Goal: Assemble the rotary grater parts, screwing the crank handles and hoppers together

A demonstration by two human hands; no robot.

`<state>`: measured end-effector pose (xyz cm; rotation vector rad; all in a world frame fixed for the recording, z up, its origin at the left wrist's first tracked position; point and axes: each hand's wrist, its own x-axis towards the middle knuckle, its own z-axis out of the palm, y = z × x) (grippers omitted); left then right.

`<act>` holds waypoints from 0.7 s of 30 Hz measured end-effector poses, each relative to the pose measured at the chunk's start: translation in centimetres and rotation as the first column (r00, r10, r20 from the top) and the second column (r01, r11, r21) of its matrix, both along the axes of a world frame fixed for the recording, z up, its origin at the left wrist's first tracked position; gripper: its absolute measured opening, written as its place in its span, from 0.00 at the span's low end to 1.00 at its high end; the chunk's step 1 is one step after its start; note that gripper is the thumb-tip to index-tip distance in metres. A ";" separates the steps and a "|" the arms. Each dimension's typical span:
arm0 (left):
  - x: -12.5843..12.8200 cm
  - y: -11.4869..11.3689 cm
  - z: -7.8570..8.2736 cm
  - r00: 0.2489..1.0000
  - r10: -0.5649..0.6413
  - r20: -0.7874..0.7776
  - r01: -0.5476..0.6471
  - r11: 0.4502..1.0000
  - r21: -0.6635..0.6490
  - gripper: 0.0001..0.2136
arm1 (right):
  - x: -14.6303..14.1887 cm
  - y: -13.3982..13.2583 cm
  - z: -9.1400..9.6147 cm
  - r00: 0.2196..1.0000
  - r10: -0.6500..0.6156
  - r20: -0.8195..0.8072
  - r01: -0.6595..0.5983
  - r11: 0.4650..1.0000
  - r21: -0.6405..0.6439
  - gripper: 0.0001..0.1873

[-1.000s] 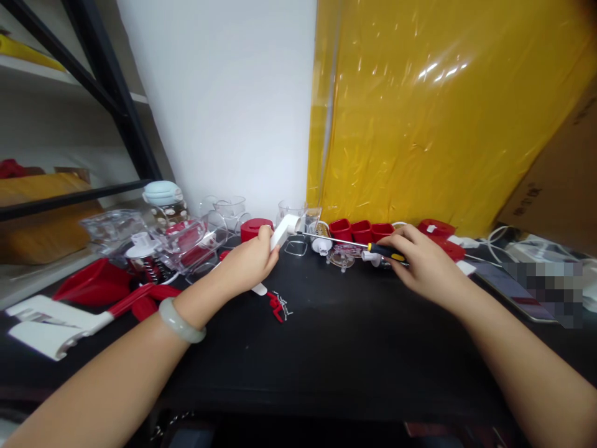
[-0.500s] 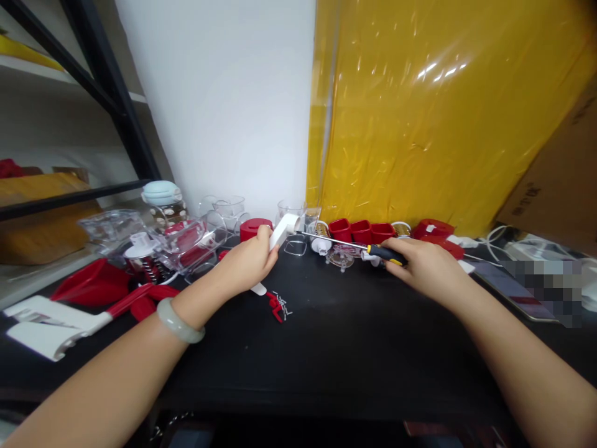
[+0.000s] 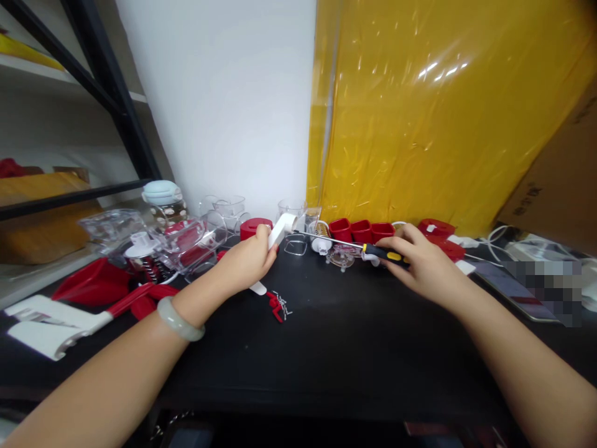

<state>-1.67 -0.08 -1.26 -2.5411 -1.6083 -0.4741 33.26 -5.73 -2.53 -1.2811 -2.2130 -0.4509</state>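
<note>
My left hand (image 3: 247, 262) is closed round a white plastic handle part (image 3: 278, 229), tilted up to the right over the black table (image 3: 326, 348). My right hand (image 3: 422, 264) grips the black-and-yellow handle of a screwdriver (image 3: 380, 252). Its thin metal shaft runs left, and the tip meets the upper end of the white part. A pale bangle sits on my left wrist. Small red pieces and metal screws (image 3: 278, 305) lie on the table just below my left hand.
Clear plastic housings and cups (image 3: 186, 233), a red lid (image 3: 254, 227) and red cups (image 3: 361, 230) line the back of the table. Red and white parts (image 3: 69, 311) lie at left. White cables and a phone (image 3: 513, 286) lie at right, with a yellow sheet behind.
The screwdriver and the white part shifted slightly left and up, and my right-hand fingers re-gripped the handle. Otherwise little has moved.
</note>
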 end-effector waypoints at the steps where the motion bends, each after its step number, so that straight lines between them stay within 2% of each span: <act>1: 0.0 0.0 -0.1 1.000 -0.004 0.002 0.004 1.000 0.001 0.12 | 0.1 0.1 -0.1 1.000 -0.007 -0.016 0.008 1.000 0.021 0.14; 4: 0.0 0.1 -0.2 1.000 -0.009 0.006 0.008 1.000 0.016 0.12 | 0.3 0.3 -0.1 0.998 -0.019 -0.060 0.021 0.999 0.035 0.17; 8: 0.0 0.1 -0.2 1.000 -0.009 -0.011 0.009 1.000 0.020 0.12 | 0.5 0.4 0.0 0.998 -0.027 -0.054 0.022 0.996 -0.083 0.12; 13: 0.0 0.0 -0.1 0.999 -0.016 -0.029 0.016 1.000 0.003 0.12 | 1.0 0.6 0.1 0.996 0.013 -0.083 -0.029 0.980 -0.199 0.15; 21: 0.1 -0.2 0.0 0.997 -0.031 -0.066 0.032 0.999 0.017 0.11 | 1.6 0.6 0.3 0.994 0.036 -0.099 -0.056 0.977 -0.205 0.17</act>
